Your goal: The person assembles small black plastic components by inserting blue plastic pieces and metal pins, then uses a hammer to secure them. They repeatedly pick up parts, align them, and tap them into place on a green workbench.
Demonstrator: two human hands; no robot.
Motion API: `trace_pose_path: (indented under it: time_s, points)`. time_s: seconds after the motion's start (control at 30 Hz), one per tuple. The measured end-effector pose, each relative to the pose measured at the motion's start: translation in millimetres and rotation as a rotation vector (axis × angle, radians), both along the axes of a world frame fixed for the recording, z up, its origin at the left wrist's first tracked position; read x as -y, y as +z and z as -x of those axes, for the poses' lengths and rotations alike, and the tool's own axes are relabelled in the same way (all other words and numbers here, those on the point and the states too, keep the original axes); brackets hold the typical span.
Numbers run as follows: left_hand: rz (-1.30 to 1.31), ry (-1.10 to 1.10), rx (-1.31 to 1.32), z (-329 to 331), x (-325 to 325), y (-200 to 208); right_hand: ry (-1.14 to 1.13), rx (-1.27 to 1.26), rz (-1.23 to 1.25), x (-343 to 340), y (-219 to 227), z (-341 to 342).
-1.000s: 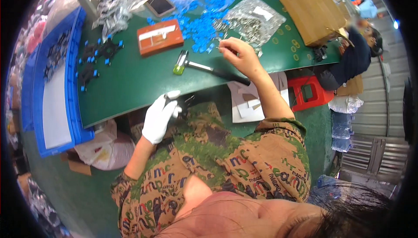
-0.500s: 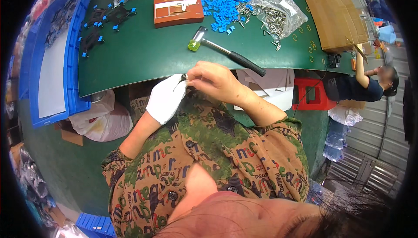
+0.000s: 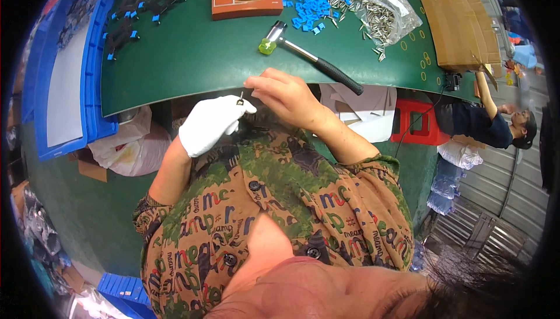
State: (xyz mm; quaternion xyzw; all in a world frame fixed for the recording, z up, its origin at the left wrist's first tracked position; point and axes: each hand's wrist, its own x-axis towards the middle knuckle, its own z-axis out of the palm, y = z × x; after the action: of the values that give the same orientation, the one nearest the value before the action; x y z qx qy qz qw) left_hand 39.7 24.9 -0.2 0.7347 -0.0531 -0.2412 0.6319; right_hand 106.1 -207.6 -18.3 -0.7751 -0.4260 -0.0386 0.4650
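My left hand [image 3: 211, 123], in a white glove, pinches a small dark part with a slim metal pin [image 3: 241, 95] standing up from it. Below the glove a dark shape shows against my shirt; whether it belongs to the held part I cannot tell. My bare right hand [image 3: 287, 98] hovers just right of the pin, apart from it, fingers stretched out and nothing visible in them. A hammer [image 3: 303, 54] with a black grip and a green-and-black head lies on the green table [image 3: 192, 62] beyond my hands.
Black brackets with blue tips [image 3: 157, 5] lie at the left beside a blue crate [image 3: 93, 94]. An orange-brown box [image 3: 246, 9], loose blue clips [image 3: 309, 4] and a bag of metal pins [image 3: 382, 18] sit farther back. At right are a cardboard box [image 3: 461, 27] and another person [image 3: 484, 120].
My hands have parted: the left moved down and left with the small part, its pin now visible. My right hand's fingers have straightened away from it. The view has shifted slightly.
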Motion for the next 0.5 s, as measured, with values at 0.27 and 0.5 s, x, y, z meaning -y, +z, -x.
trace_pose_path:
  time_s: [0.27, 0.5]
  points:
    - [-0.012, -0.027, -0.055, 11, 5, -3, 0.014, 0.281, -0.030, -10, -9, 12]
    - [-0.129, -0.068, 0.123, 12, 6, -7, -0.047, 0.273, -0.042, -9, -26, 20]
